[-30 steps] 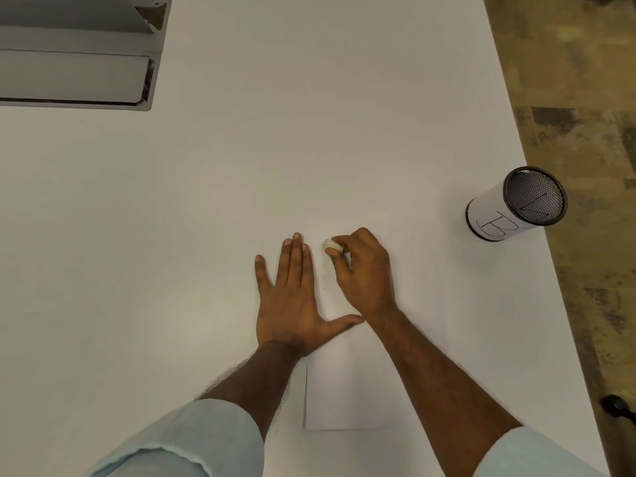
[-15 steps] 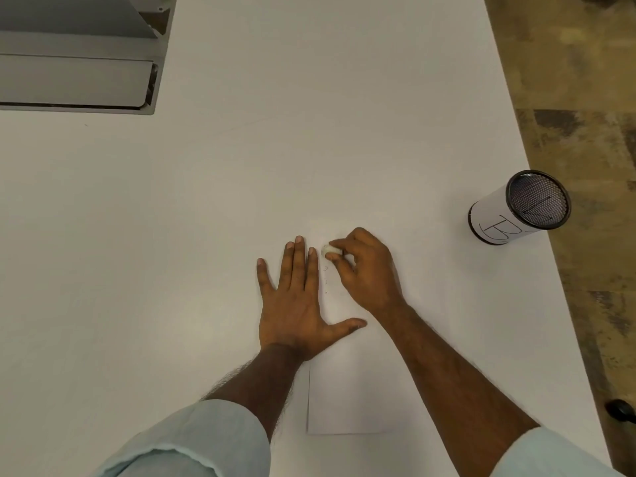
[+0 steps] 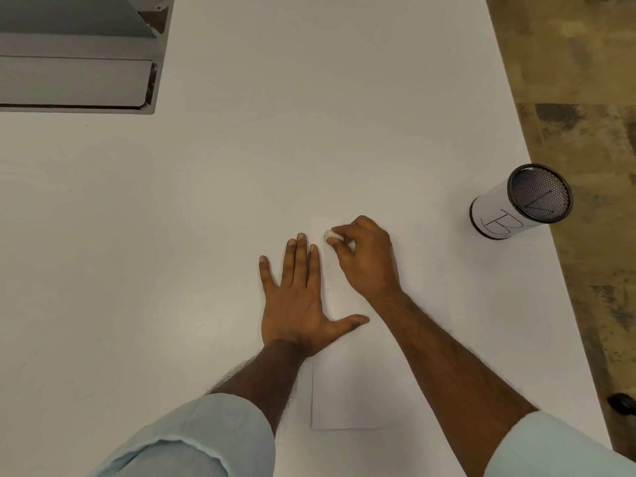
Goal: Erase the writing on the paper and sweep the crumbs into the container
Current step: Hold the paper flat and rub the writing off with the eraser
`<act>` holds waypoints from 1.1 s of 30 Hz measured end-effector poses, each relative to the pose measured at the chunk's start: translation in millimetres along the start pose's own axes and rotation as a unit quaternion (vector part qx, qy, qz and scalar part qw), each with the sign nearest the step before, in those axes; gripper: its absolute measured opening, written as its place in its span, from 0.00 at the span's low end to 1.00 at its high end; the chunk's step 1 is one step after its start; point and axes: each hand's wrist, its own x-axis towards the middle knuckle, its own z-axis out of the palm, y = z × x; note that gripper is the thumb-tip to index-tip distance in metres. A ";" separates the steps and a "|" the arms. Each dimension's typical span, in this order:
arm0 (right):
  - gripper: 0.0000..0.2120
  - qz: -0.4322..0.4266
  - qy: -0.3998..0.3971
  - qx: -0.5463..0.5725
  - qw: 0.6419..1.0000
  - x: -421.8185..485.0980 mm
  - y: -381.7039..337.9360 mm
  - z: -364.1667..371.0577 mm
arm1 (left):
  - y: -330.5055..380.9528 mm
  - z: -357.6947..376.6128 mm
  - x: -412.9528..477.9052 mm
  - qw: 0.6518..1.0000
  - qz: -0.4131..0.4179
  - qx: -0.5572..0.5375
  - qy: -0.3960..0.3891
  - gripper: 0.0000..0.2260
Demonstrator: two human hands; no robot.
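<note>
A white sheet of paper [image 3: 347,397] lies on the white table, its near edge toward me. My left hand [image 3: 297,301] lies flat with fingers spread, pressing on the paper's left edge. My right hand [image 3: 366,258] pinches a small white eraser [image 3: 333,235] against the paper near its far left corner. Faint marks and a few tiny crumbs [image 3: 327,277] show on the paper between my hands. A cylindrical mesh container [image 3: 516,204] wrapped in white paper marked "B" stands near the table's right edge, well right of my hands.
The white table [image 3: 172,235] ends at the right, where patterned floor [image 3: 585,80] shows. A grey metal fixture [image 3: 75,63] sits at the far left corner. A small dark object [image 3: 621,402] lies beyond the table edge at lower right.
My right hand has shifted the eraser slightly back and forth over the same spot near my left fingertips. My left hand has stayed flat on the paper.
</note>
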 end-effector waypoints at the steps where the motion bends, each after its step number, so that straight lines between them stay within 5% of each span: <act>1: 0.07 -0.002 -0.016 -0.001 1.000 -5.7 -0.7 -0.8 | 0.2 -0.5 -0.4 1.000 0.000 -0.003 0.000 0.59; 5: 0.08 -0.001 -0.060 -0.005 0.998 -23.1 1.5 -2.6 | 0.3 -1.2 -0.9 1.000 0.005 -0.006 0.004 0.59; 11: 0.08 0.044 0.029 -0.004 0.999 -2.2 4.9 -5.3 | 0.5 1.0 -0.5 1.000 0.003 -0.014 0.012 0.59; 16: 0.07 0.008 -0.045 -0.004 0.999 -30.6 -3.2 -3.8 | 0.6 0.1 -0.3 1.000 0.009 -0.014 0.014 0.58; 22: 0.08 0.074 0.066 -0.007 0.995 -13.8 8.8 -12.3 | -0.3 2.5 0.1 1.000 0.003 -0.007 0.009 0.59; 26: 0.07 0.011 -0.025 -0.014 1.000 -29.2 -5.4 2.9 | 0.3 0.8 -0.3 1.000 0.012 -0.013 0.022 0.57; 33: 0.08 0.053 -0.001 -0.002 0.999 -6.5 -5.4 4.4 | 0.8 2.6 0.8 1.000 0.005 -0.004 0.017 0.58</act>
